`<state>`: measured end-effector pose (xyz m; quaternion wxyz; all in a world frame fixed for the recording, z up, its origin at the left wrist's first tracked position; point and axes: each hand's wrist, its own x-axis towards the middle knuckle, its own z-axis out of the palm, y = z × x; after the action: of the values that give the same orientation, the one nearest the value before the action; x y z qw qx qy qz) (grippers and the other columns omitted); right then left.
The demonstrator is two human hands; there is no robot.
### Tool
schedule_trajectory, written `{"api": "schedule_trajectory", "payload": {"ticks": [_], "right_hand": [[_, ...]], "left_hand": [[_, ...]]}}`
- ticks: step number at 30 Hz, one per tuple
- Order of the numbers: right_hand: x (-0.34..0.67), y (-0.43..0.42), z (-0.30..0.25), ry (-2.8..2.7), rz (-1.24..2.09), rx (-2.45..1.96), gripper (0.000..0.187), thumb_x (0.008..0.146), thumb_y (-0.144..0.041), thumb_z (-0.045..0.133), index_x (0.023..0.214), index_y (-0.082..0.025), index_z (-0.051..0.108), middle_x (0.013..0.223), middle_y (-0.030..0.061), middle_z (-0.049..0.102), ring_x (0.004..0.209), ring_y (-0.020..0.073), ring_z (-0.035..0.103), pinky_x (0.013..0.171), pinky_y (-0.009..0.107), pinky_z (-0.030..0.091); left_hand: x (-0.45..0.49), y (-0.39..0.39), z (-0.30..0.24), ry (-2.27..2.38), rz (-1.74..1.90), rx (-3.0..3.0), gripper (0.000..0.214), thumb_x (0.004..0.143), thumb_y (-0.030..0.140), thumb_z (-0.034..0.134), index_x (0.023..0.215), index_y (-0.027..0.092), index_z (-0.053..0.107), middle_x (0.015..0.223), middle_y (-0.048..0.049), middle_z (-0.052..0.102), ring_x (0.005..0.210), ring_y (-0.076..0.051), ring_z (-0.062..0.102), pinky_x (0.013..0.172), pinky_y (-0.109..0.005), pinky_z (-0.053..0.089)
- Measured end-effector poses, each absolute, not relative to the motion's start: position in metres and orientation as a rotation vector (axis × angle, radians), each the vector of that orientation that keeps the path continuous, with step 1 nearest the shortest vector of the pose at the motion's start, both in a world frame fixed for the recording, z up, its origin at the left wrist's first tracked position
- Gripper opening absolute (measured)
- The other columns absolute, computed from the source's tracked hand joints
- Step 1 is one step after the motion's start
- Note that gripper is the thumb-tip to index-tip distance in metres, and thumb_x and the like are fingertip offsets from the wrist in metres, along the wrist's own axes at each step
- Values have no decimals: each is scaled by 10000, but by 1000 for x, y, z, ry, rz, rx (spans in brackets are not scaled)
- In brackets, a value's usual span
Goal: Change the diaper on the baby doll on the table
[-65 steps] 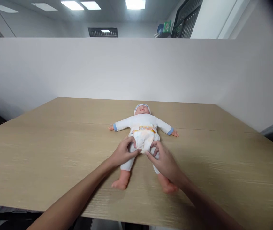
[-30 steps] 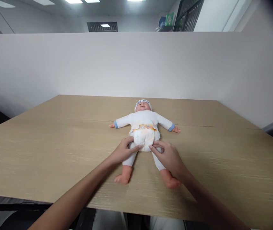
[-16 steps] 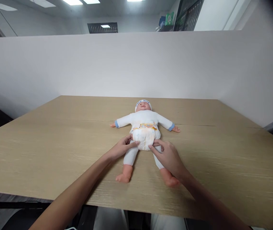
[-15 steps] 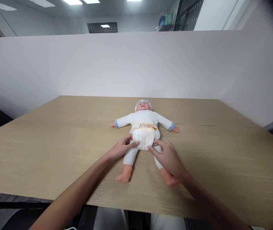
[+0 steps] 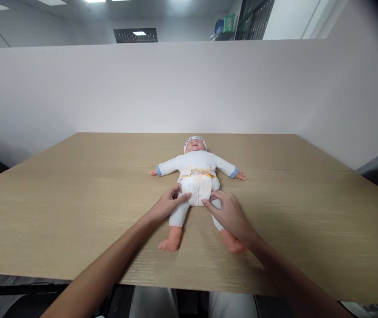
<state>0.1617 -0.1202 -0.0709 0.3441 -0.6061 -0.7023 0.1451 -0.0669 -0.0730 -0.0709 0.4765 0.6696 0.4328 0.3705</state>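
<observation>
A baby doll (image 5: 196,158) in a white suit with blue cuffs and a white cap lies on its back, head away from me, arms and legs spread. Around its hips is a white diaper (image 5: 199,186) with an orange patterned waistband. My left hand (image 5: 169,202) pinches the diaper's edge at the leg opening on the left, thumb on top. On the other side, my right hand (image 5: 229,211) holds the opposite leg edge between thumb and fingers. The fingertips under both edges are partly hidden. My right hand and forearm partly cover the doll's right-side leg.
The doll lies on a wide wooden table (image 5: 92,185) with a seam across its far part. A white partition wall (image 5: 162,88) rises behind the table and along its right side. My legs are below the near edge.
The whole view has shifted slightly, so everything appears a little further left. Both hands stay at the diaper's leg edges, with hardly any visible movement.
</observation>
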Motion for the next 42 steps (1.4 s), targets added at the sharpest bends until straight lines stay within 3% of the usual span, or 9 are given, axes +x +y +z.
{"api": "schedule_trajectory", "payload": {"ticks": [9,16,20,25,29,32,35,38,42], "right_hand": [[166,-109,-82,-1626,661,-1436,239,937,-463,635,895,-239,708,939,29,764,892,241,662,830,353,493],[164,-118,-72,-1678,353,-1521,222,940,-433,671,844,-241,722,913,46,744,922,263,597,852,390,459],[165,-117,-77,-1703,142,-1441,231,935,-431,691,844,-227,750,974,77,679,957,263,598,877,404,480],[175,-105,-93,-1731,92,-1227,194,961,-358,639,845,-210,685,802,10,590,713,167,564,714,310,473],[202,-72,-105,-1564,-107,-1298,221,1009,-356,508,841,-229,575,705,-17,537,657,175,513,709,316,453],[224,-34,-106,-1464,-202,-1387,186,985,-378,514,969,-207,586,880,66,633,827,241,557,843,393,454],[240,-1,-106,-1646,-296,-1518,362,925,-439,593,1156,-162,623,1128,165,677,1058,330,565,946,452,421],[249,13,-111,-1844,-274,-1609,469,947,-485,574,1286,-166,620,1179,160,697,1074,335,590,932,431,430],[250,11,-112,-1834,-203,-1667,430,987,-518,523,1208,-182,676,1106,144,730,1020,316,629,888,399,447]], "left_hand": [[-67,-70,-76,988,871,1501,526,887,657,679,1113,183,704,1004,-73,745,1006,-278,669,871,-401,551],[-61,-71,-76,974,951,1452,515,882,622,712,1106,159,681,1111,-91,741,1046,-264,660,903,-367,526],[-59,-75,-74,979,988,1436,507,880,618,712,1043,139,692,1031,-87,744,974,-249,667,841,-337,518],[-72,-72,-75,1139,1103,1638,446,919,593,661,1002,163,741,1001,-74,762,929,-239,662,842,-334,502],[-89,-47,-85,1343,1215,1969,382,1020,511,518,957,193,722,972,-61,743,907,-226,637,912,-365,483],[-98,-16,-92,1496,1267,2293,317,1014,433,534,1164,183,660,1208,-118,699,1127,-280,595,1057,-433,416],[-102,18,-97,1658,1142,2495,496,969,476,602,1348,158,567,1398,-170,604,1292,-337,502,1119,-471,350],[-102,44,-100,1818,935,2512,568,952,562,605,1349,157,579,1302,-161,663,1238,-351,535,1099,-472,345],[-95,55,-101,1920,825,2504,535,958,589,565,1247,145,644,1167,-174,714,1144,-364,587,1064,-482,345]]}}
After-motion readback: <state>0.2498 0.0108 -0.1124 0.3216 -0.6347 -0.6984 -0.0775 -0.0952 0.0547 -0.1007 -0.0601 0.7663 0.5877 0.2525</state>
